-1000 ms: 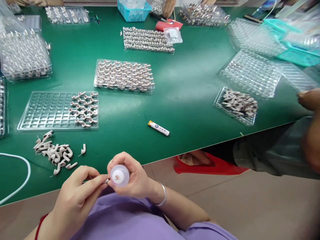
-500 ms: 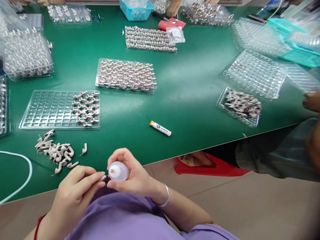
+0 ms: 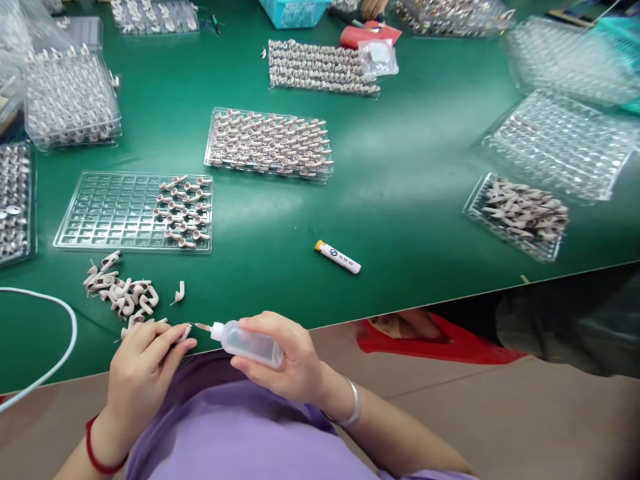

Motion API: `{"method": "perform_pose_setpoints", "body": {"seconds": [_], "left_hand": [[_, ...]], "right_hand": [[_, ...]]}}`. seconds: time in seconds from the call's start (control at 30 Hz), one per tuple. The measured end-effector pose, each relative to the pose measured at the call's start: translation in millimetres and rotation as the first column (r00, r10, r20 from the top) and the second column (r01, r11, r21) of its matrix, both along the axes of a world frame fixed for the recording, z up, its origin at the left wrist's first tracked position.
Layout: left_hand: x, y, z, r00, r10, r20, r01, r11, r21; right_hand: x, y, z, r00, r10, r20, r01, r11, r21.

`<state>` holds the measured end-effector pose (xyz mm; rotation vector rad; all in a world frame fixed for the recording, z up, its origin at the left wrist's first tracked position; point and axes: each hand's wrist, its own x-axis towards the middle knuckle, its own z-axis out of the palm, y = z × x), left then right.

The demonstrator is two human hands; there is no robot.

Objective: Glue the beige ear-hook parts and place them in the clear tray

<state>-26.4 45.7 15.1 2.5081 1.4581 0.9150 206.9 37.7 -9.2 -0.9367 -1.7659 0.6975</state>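
Observation:
In my right hand (image 3: 287, 357) is a translucent squeeze bottle (image 3: 253, 343), lying on its side with its thin nozzle pointing left. My left hand (image 3: 147, 363) pinches a small white earphone shell (image 3: 184, 333), mostly covered by the fingers. The nozzle's tip is close to this shell; whether they touch I cannot tell. Just beyond my left hand lies a loose heap of earphone shells (image 3: 125, 293) with fine wires, and a single shell (image 3: 180, 292) sits apart to its right. A clear compartment tray (image 3: 107, 213) behind the heap carries shells in its right-hand part.
A full tray of shells (image 3: 270, 143) stands further back. A white lighter (image 3: 337, 257) lies mid-table. To the right are a small tray of piled shells (image 3: 523, 213) and stacked clear trays (image 3: 563, 143). A white cable (image 3: 70, 327) curves at the left edge. Another person's hand (image 3: 373, 8) shows at the back.
The squeeze bottle has tipped from pointing up at me to lying sideways, nozzle toward the shell in my left hand. My left hand has shifted slightly left. The whole view has moved a little.

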Motion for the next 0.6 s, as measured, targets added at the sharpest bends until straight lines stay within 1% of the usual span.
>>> {"method": "perform_pose_setpoints", "body": {"seconds": [0.13, 0.6], "left_hand": [[0.2, 0.2, -0.4, 1.0, 0.0, -0.009, 0.0, 1.0, 0.006], [1.0, -1.0, -3.8, 1.0, 0.006, -0.01, -0.006, 1.0, 0.023]], "right_hand": [[0.5, -0.9, -3.5, 0.999, 0.009, 0.038, -0.011, 0.999, 0.048], [0.1, -1.4, -5.6, 0.997, 0.018, 0.079, -0.022, 0.998, 0.057]]}}
